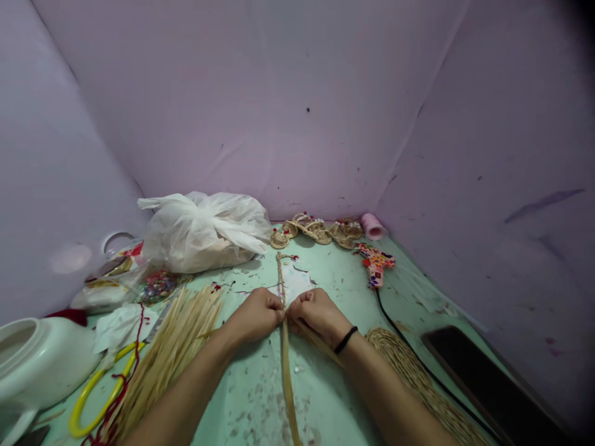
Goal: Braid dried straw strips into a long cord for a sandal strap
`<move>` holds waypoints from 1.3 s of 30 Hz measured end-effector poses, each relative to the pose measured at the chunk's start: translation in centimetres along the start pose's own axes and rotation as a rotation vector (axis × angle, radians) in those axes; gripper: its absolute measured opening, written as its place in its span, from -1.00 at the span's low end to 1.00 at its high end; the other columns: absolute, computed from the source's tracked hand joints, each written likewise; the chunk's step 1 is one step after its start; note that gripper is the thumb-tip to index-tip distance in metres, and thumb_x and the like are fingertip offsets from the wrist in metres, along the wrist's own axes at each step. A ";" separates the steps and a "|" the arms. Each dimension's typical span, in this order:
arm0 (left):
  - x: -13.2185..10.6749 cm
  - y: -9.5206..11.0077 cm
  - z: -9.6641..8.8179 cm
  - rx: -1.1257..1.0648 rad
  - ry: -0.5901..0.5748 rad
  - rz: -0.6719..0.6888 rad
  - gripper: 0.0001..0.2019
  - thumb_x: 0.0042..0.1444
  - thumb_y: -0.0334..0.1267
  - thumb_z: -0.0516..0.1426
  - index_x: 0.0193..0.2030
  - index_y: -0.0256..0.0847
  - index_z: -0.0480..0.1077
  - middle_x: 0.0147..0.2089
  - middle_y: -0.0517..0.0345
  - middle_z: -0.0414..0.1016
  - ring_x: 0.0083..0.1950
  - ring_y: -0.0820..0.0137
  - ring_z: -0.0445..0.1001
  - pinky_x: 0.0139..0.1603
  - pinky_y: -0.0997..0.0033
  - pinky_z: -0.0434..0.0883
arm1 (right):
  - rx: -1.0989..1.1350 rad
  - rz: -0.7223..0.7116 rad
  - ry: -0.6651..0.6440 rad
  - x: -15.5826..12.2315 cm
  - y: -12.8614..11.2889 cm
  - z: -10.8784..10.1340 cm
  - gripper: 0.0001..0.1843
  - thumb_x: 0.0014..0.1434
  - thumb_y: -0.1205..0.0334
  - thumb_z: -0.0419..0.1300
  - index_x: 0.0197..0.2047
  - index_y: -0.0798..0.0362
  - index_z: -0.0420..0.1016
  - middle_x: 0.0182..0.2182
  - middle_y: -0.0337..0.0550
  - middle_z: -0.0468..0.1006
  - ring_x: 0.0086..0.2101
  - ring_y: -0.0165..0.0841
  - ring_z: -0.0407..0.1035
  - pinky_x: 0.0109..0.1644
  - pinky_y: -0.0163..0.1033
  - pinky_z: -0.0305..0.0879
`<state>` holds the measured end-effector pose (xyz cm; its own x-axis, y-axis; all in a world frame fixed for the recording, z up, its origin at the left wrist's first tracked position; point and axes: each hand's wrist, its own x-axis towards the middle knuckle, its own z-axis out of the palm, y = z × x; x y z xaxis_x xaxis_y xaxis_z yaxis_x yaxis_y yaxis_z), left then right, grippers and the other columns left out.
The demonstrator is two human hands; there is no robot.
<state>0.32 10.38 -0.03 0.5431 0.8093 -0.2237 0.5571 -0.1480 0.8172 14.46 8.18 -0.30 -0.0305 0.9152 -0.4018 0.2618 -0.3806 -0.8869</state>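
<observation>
My left hand (259, 314) and my right hand (320, 314) meet over the middle of the table, fingers pinched on a thin straw braid (281, 275). The braided part runs away from me up to a small knot with a red bit beside it. Below my fingers a flat loose straw strand (287, 384) trails towards me, and another strand passes under my right hand. A black band (346, 339) circles my right wrist. Left of my left hand lies a bundle of dry straw strips (170, 347). The fingertips hide the point where the strands cross.
Small woven sandals (316, 230) and a pink thread spool (374, 227) stand along the back wall. At right are a patterned glue gun (377, 263) with a cord, coiled braid (404, 365) and a phone (483, 378). At left are a plastic bag (204, 232), yellow-handled scissors (80, 406) and a white container (51, 359).
</observation>
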 end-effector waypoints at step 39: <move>-0.6 1.2 -1.2 -0.174 -0.071 -0.020 -0.75 -0.17 -0.14 0.04 -0.67 -0.31 0.26 -0.75 0.36 -0.05 -0.65 0.62 -0.13 -0.61 0.52 -0.14 | 0.306 -0.049 -0.072 -0.8 -0.2 0.5 -0.89 -0.22 0.40 0.14 -0.68 0.14 0.28 -0.79 -0.34 0.31 -0.74 -0.61 -0.02 -0.64 -0.42 -0.21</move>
<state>-0.09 10.34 1.72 0.5792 0.7683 -0.2726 0.4545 -0.0268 0.8903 14.00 7.48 0.05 -0.1068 0.9258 -0.3627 -0.0439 -0.3688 -0.9285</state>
